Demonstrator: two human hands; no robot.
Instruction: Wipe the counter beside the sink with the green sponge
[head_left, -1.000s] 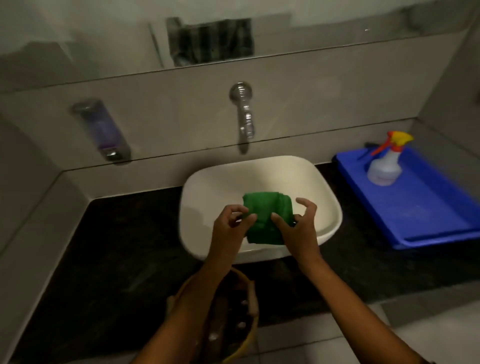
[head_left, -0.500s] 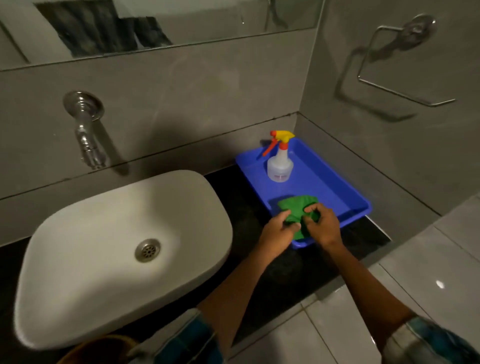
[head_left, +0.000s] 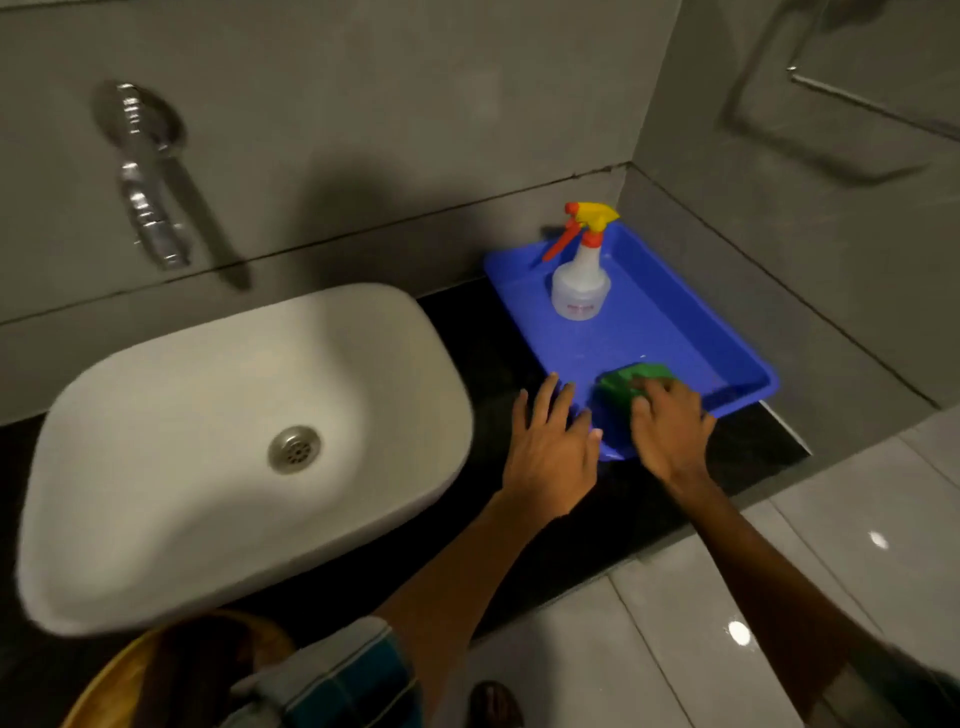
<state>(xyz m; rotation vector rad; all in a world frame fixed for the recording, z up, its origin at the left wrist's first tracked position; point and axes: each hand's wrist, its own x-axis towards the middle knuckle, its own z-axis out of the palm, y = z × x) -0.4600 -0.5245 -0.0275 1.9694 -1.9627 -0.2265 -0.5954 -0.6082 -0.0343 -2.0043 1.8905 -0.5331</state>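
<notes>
The green sponge (head_left: 631, 378) lies in the near corner of a blue tray (head_left: 691, 343) on the dark counter (head_left: 483, 338) to the right of the white sink (head_left: 208, 395). My right hand (head_left: 670, 426) rests on top of the sponge, fingers curled over its near side. My left hand (head_left: 550, 441) hovers with fingers spread over the counter and the tray's near left rim, holding nothing.
A clear spray bottle (head_left: 581, 280) with a yellow and red trigger stands at the tray's far end. A chrome tap (head_left: 145, 192) sticks out of the grey wall above the sink. A towel ring (head_left: 857, 109) hangs on the right wall. A yellow-rimmed bin (head_left: 171, 670) sits below.
Both hands carried the sponge from over the sink rightwards to the blue tray. My left hand has let go and spread open; the right hand stays on the sponge.
</notes>
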